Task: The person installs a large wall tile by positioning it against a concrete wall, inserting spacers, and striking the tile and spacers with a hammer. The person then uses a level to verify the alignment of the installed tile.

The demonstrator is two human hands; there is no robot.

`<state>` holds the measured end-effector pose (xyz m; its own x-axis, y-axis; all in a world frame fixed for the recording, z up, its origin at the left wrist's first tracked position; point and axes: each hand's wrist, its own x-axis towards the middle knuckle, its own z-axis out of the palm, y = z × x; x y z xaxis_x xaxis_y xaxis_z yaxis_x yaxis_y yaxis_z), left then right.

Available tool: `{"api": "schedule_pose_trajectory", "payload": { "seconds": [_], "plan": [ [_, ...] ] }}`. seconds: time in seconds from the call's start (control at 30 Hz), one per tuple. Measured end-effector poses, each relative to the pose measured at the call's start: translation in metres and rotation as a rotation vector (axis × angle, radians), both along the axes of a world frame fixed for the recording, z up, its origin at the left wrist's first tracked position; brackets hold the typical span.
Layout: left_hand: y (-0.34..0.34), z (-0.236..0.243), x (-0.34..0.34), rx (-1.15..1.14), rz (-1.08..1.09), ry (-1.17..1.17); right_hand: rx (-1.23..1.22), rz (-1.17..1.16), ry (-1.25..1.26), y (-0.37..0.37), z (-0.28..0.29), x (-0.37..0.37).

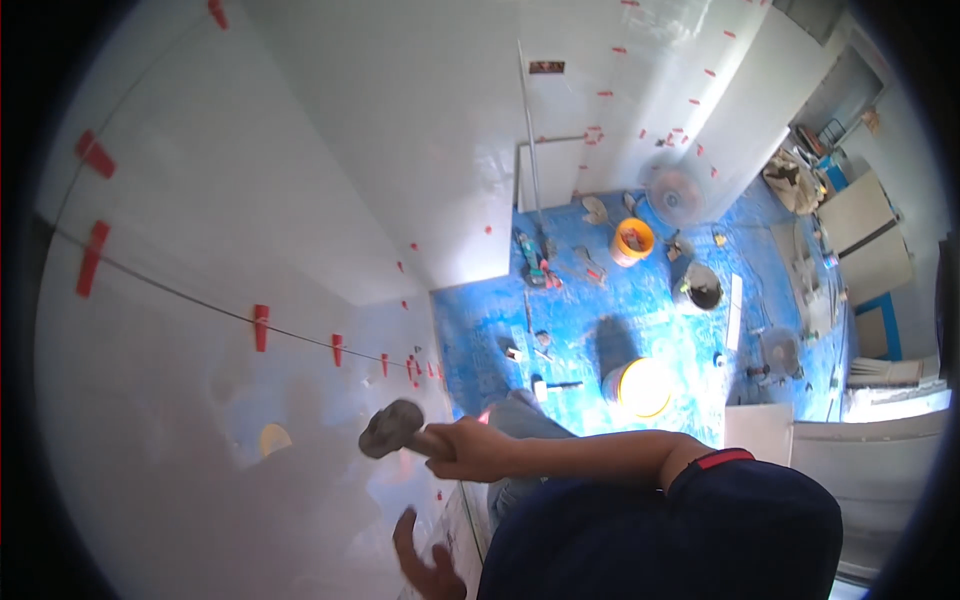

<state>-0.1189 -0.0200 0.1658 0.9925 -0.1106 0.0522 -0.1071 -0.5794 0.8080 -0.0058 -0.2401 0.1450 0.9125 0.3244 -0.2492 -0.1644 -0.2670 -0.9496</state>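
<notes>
My right hand point(472, 450) is wrapped round the handle of a mallet point(392, 428) with a thick greyish head. The mallet head is up in front of the large pale wall tiles point(190, 400); whether it touches them I cannot tell. Lower down, my left hand point(430, 568) is held near the wall with thumb and fingers apart and nothing in it. Along the dark joint between the tiles sit several red wedges, among them a big one point(92, 260) at the left and a smaller one point(261, 328) closer to the mallet.
Blue sheeting point(470, 325) covers the floor. On it stand an orange bucket point(631, 243), a dark bucket point(698, 288) and a brightly lit yellow-rimmed bucket point(641, 388). A green power tool point(535, 262) lies near the wall corner. A fan point(676, 195) stands farther back.
</notes>
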Motion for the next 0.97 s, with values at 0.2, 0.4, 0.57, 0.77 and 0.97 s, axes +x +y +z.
{"api": "schedule_pose_trajectory", "payload": {
  "seconds": [0.2, 0.4, 0.57, 0.77, 0.97],
  "plan": [
    [-0.064, -0.028, 0.054, -0.774, 0.077, 0.313, 0.089, 0.315, -0.166, 0.023, -0.017, -0.017],
    [-0.045, -0.139, 0.034, -0.249, 0.218, -0.190, -0.096, 0.725, -0.197, -0.026, -0.138, -0.026],
    [-0.018, -0.240, -0.018, -0.421, 0.278, 0.066, -0.368, 0.661, -0.241, -0.230, -0.310, -0.024],
    [-0.159, -0.478, -0.046, 0.414, 0.876, 0.648, -0.832, 0.844, 0.152, -0.480, -0.545, 0.024],
    [-0.410, -0.664, -0.291, 0.105, 1.328, 1.211, -0.190, -0.229, 0.934, -0.598, -0.639, 0.086]
  ]
}}
